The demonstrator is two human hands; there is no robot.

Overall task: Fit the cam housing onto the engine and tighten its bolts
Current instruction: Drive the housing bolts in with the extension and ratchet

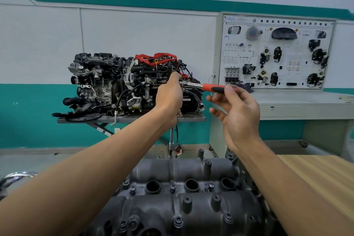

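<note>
The dark grey cam housing (182,207) lies on the engine at the bottom centre, with three round bores along its middle and several bolts (173,188) seated in its bosses. A ratchet wrench (208,87) with a red and black handle is held level above it. Its long extension bar (171,139) drops straight down to a socket (170,156) at the housing's far edge. My left hand (169,97) is wrapped around the ratchet head and the top of the extension. My right hand (236,109) pinches the handle lightly with thumb and forefinger, the other fingers spread.
Two display engines (126,84) sit on a metal stand by the back wall. A grey cabinet with a car-parts training board (275,53) stands at the right. A wooden benchtop (316,178) lies at the right, and a chrome part (17,176) at the left edge.
</note>
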